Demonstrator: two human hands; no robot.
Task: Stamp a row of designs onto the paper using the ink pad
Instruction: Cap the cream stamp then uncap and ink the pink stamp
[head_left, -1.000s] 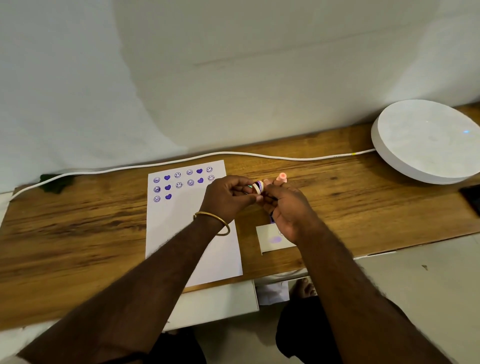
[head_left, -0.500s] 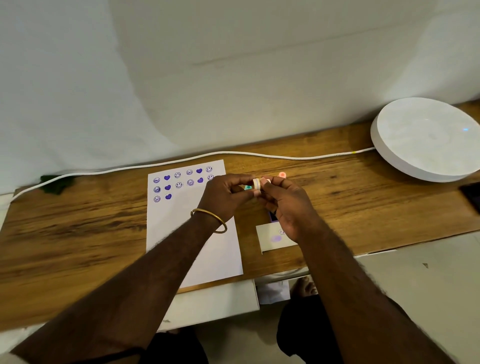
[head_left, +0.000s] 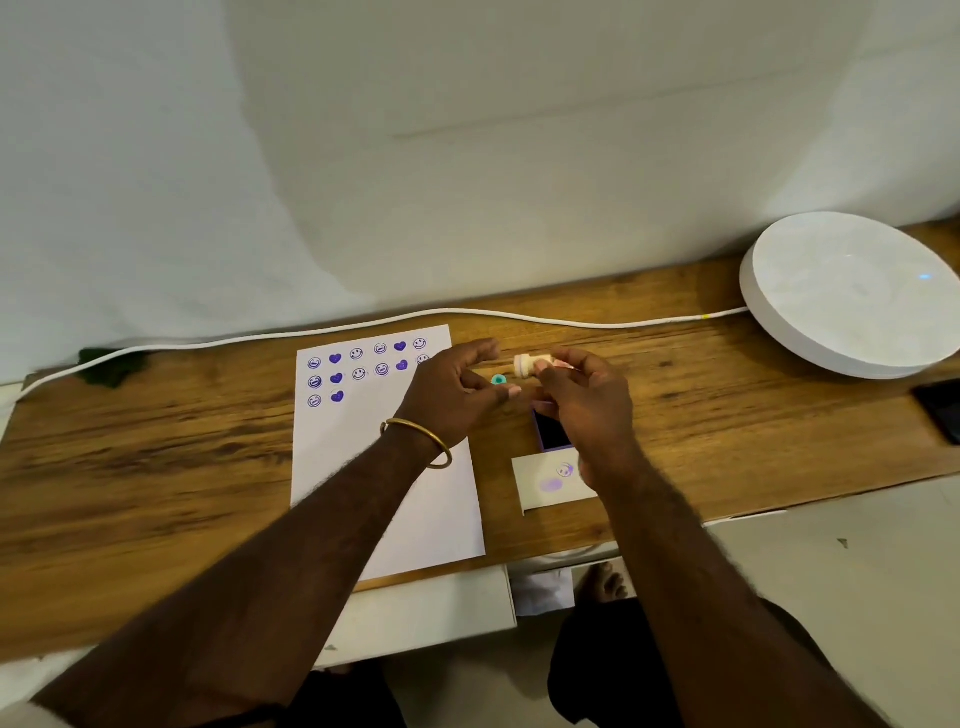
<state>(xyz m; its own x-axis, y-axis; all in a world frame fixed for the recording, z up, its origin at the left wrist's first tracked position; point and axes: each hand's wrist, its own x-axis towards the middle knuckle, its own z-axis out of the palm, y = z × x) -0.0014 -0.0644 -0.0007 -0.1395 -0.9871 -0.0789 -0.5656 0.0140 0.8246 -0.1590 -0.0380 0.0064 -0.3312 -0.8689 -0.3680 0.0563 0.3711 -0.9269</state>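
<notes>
A white paper (head_left: 384, 483) lies on the wooden table (head_left: 156, 457), with rows of purple smileys and hearts stamped across its top. My right hand (head_left: 587, 405) pinches a small pink-and-cream stamp (head_left: 524, 365), held sideways above the table just right of the paper. My left hand (head_left: 457, 389), wearing a gold bangle, hovers over the paper's right edge with thumb and fingers apart and nothing in them. A small teal stamp (head_left: 498, 380) sits on the table between the hands. The open ink pad (head_left: 550, 431), dark in a purple case, lies below my right hand.
A white card (head_left: 545, 483) with purple test marks lies in front of the ink pad. A white cable (head_left: 519, 314) runs along the back. A round white device (head_left: 852, 296) sits at the right, with a black phone (head_left: 943, 410) at the edge. A bare foot (head_left: 605, 582) shows below.
Both hands were pinched together on the stamp. Now my left hand has let go and drawn left, my right hand keeps the stamp, and the teal stamp shows between them.
</notes>
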